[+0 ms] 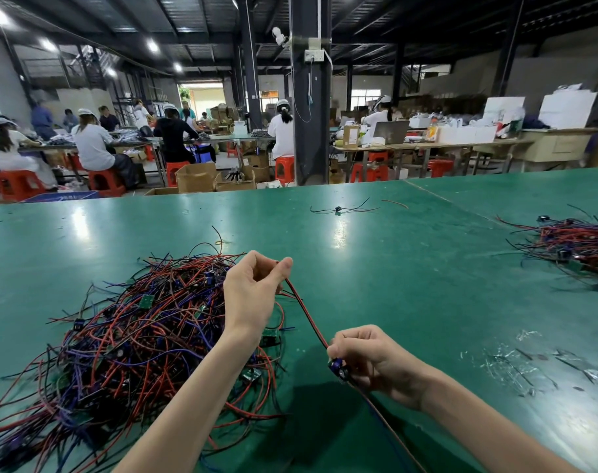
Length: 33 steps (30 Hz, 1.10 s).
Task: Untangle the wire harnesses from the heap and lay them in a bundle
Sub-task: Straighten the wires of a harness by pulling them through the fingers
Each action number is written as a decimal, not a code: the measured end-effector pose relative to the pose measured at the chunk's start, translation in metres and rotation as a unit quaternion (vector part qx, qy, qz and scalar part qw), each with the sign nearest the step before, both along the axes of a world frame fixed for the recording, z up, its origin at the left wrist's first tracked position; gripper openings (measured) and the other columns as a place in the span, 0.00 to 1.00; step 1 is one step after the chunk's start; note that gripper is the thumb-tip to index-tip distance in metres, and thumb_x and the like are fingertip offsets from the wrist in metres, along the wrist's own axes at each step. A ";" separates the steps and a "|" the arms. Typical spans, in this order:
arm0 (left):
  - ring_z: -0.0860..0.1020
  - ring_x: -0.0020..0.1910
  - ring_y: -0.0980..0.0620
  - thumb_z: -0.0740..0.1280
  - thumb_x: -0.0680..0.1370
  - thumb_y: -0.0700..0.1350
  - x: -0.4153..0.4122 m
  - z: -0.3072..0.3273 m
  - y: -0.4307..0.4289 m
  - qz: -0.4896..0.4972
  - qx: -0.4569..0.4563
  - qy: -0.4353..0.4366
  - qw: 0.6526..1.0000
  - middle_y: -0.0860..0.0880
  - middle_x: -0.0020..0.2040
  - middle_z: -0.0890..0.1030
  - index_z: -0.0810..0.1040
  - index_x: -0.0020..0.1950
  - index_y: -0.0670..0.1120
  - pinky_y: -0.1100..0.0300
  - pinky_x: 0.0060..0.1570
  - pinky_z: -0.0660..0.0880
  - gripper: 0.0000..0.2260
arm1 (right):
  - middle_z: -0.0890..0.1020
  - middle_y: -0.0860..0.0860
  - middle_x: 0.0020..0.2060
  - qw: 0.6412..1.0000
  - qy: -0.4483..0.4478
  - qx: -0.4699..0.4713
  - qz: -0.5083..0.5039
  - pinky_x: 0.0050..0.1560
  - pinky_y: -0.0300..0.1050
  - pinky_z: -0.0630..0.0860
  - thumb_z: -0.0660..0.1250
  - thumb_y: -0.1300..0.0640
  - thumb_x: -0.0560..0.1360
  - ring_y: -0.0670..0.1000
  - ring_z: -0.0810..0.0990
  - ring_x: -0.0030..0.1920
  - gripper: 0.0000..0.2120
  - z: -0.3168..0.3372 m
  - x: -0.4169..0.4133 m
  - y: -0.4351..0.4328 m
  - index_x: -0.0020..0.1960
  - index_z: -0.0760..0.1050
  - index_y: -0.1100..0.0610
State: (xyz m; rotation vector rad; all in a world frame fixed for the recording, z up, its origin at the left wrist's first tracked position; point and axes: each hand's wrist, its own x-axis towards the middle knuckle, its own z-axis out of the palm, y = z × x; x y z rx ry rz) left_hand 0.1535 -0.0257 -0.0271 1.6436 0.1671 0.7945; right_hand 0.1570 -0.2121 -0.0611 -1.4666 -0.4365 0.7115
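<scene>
Extraction step. One red-and-black wire harness is held taut just beside the heap. The left hand pinches its far end; the right hand grips its blue component. Probable next move: carry it, untwisted, to the far-right pile on the surface.

A green table with a glossy, scuffed top fills the foreground, and a seam runs across its far right part. On the near left lies a big tangled heap of red, black and blue wires with small green boards. A smaller pile lies at the right edge, well apart. Farther back lies a lone harness, with a loose red wire near it. Clear scraps litter the near right.
</scene>
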 end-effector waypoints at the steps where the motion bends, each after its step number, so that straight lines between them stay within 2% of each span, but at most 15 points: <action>1: 0.73 0.28 0.56 0.72 0.74 0.43 0.000 0.000 0.000 -0.002 -0.029 0.001 1.000 0.50 0.30 0.80 0.76 0.35 0.44 0.61 0.34 0.73 0.09 | 0.72 0.51 0.26 1.000 0.002 0.002 -0.007 0.21 0.32 0.60 0.70 0.56 0.63 0.43 0.68 0.22 0.08 0.001 0.001 0.000 0.29 0.71 0.56; 6: 0.76 0.28 0.58 0.70 0.76 0.40 0.001 0.001 0.003 -0.024 -0.090 0.013 0.996 0.50 0.31 0.82 0.78 0.38 0.42 0.66 0.31 0.75 0.06 | 0.74 0.51 0.26 1.000 -0.014 -0.002 -0.027 0.23 0.34 0.56 0.70 0.56 0.66 0.44 0.65 0.21 0.09 0.006 0.006 -0.004 0.30 0.72 0.55; 9: 0.79 0.31 0.54 0.64 0.79 0.41 0.002 0.003 -0.001 -0.061 -0.138 0.039 0.988 0.47 0.35 0.83 0.79 0.41 0.42 0.64 0.31 0.77 0.08 | 0.75 0.49 0.25 0.999 -0.022 -0.009 -0.047 0.21 0.31 0.57 0.68 0.60 0.72 0.42 0.66 0.20 0.13 0.010 0.013 -0.011 0.29 0.75 0.55; 11: 0.80 0.33 0.51 0.60 0.82 0.43 0.002 0.005 -0.003 -0.081 -0.178 0.061 0.979 0.44 0.38 0.83 0.78 0.44 0.41 0.62 0.31 0.78 0.11 | 0.75 0.48 0.24 0.996 -0.021 0.000 -0.082 0.23 0.31 0.57 0.67 0.60 0.73 0.41 0.66 0.21 0.13 0.013 0.024 -0.018 0.30 0.76 0.55; 13: 0.80 0.35 0.50 0.59 0.82 0.43 0.000 0.008 -0.005 -0.098 -0.177 0.082 0.976 0.42 0.42 0.83 0.78 0.47 0.40 0.62 0.32 0.79 0.11 | 0.75 0.47 0.24 0.991 -0.035 -0.004 -0.133 0.24 0.32 0.57 0.67 0.60 0.73 0.42 0.66 0.21 0.11 0.017 0.043 -0.029 0.32 0.77 0.56; 15: 0.80 0.35 0.51 0.59 0.82 0.41 -0.002 0.011 -0.008 -0.117 -0.163 0.097 0.975 0.41 0.45 0.83 0.78 0.49 0.40 0.61 0.33 0.80 0.10 | 0.75 0.49 0.26 0.982 -0.063 -0.049 -0.174 0.22 0.31 0.54 0.66 0.61 0.74 0.43 0.63 0.21 0.10 0.018 0.066 -0.040 0.34 0.77 0.57; 17: 0.79 0.34 0.51 0.58 0.82 0.40 -0.004 0.013 -0.012 -0.140 -0.146 0.112 0.973 0.41 0.46 0.83 0.77 0.52 0.40 0.61 0.33 0.80 0.09 | 0.77 0.54 0.30 0.963 -0.109 -0.136 -0.205 0.21 0.33 0.55 0.66 0.63 0.75 0.44 0.62 0.22 0.10 0.016 0.091 -0.052 0.35 0.77 0.60; 18: 0.79 0.34 0.51 0.58 0.82 0.40 -0.005 0.013 -0.015 -0.153 -0.135 0.121 0.971 0.41 0.46 0.82 0.76 0.55 0.40 0.60 0.33 0.80 0.08 | 0.78 0.55 0.32 0.945 -0.142 -0.199 -0.216 0.23 0.36 0.60 0.66 0.63 0.74 0.45 0.65 0.24 0.10 0.013 0.102 -0.057 0.34 0.77 0.60; 20: 0.79 0.34 0.50 0.57 0.82 0.39 -0.006 0.014 -0.018 -0.173 -0.101 0.138 0.970 0.42 0.45 0.82 0.74 0.58 0.40 0.60 0.34 0.79 0.09 | 0.80 0.56 0.35 0.899 -0.199 -0.322 -0.220 0.37 0.43 0.71 0.68 0.61 0.74 0.50 0.74 0.34 0.11 0.005 0.120 -0.066 0.33 0.77 0.58; 21: 0.79 0.34 0.50 0.57 0.82 0.39 -0.007 0.014 -0.019 -0.176 -0.083 0.143 0.970 0.43 0.44 0.82 0.74 0.58 0.40 0.60 0.34 0.79 0.09 | 0.81 0.55 0.36 0.878 -0.215 -0.369 -0.217 0.42 0.43 0.71 0.68 0.59 0.74 0.51 0.76 0.39 0.12 0.001 0.127 -0.069 0.32 0.77 0.56; 22: 0.78 0.34 0.50 0.57 0.82 0.39 -0.008 0.015 -0.019 -0.175 -0.068 0.146 0.971 0.43 0.44 0.82 0.74 0.59 0.40 0.60 0.34 0.79 0.09 | 0.82 0.53 0.37 0.861 -0.226 -0.402 -0.216 0.44 0.42 0.70 0.68 0.57 0.74 0.51 0.76 0.42 0.12 -0.002 0.131 -0.071 0.32 0.77 0.54; 26: 0.78 0.35 0.49 0.57 0.82 0.39 -0.013 0.025 -0.016 -0.168 -0.036 0.148 0.974 0.42 0.45 0.82 0.75 0.58 0.38 0.60 0.37 0.79 0.10 | 0.82 0.52 0.39 0.819 -0.260 -0.466 -0.211 0.46 0.41 0.72 0.68 0.53 0.73 0.52 0.78 0.47 0.08 0.000 0.141 -0.075 0.38 0.81 0.55; 29: 0.78 0.35 0.48 0.57 0.82 0.38 -0.019 0.040 -0.009 -0.161 -0.019 0.137 0.977 0.39 0.47 0.81 0.75 0.57 0.37 0.62 0.36 0.79 0.10 | 0.84 0.54 0.40 0.794 -0.278 -0.501 -0.204 0.50 0.44 0.76 0.69 0.52 0.72 0.55 0.79 0.48 0.10 0.006 0.145 -0.078 0.41 0.83 0.59; 33: 0.80 0.38 0.49 0.57 0.82 0.39 -0.027 0.061 0.006 -0.147 -0.014 0.099 0.984 0.40 0.46 0.82 0.77 0.54 0.39 0.61 0.39 0.81 0.10 | 0.83 0.56 0.38 0.790 -0.257 -0.510 -0.222 0.41 0.42 0.73 0.70 0.51 0.71 0.55 0.79 0.42 0.13 0.004 0.151 -0.086 0.41 0.82 0.62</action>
